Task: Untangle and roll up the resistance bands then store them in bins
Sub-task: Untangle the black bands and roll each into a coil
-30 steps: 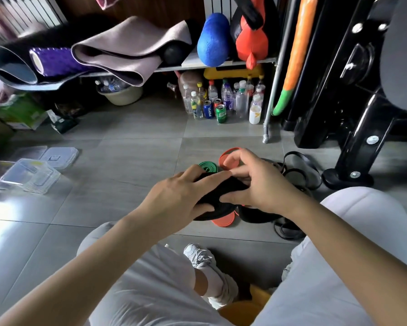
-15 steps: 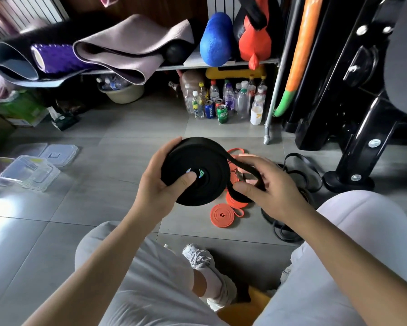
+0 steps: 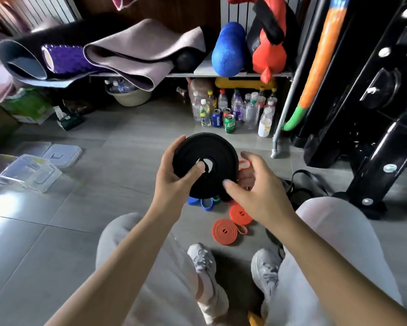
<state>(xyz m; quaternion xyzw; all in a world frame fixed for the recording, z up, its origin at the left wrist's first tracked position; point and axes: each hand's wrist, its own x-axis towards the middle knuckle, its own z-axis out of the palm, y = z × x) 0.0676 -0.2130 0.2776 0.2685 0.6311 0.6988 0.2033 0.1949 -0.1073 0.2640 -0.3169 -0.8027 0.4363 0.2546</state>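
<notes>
The left hand (image 3: pixel 174 182) grips a black rolled resistance band (image 3: pixel 217 147) held above the floor, fingers curled round its left rim and thumb pressed on its centre. The right hand (image 3: pixel 256 194) is spread loose beside the roll's right edge, holding nothing. Orange rolled bands (image 3: pixel 224 231) lie nearer, clear bins (image 3: pixel 30 171) far left. A blue can (image 3: pixel 217 118) beyond reads "PEPSI".

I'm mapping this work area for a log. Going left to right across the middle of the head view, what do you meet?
Across the middle: clear plastic bins → left hand → rolled black band, which it grips → right hand → loose black bands on the floor → black machine frame.
</notes>
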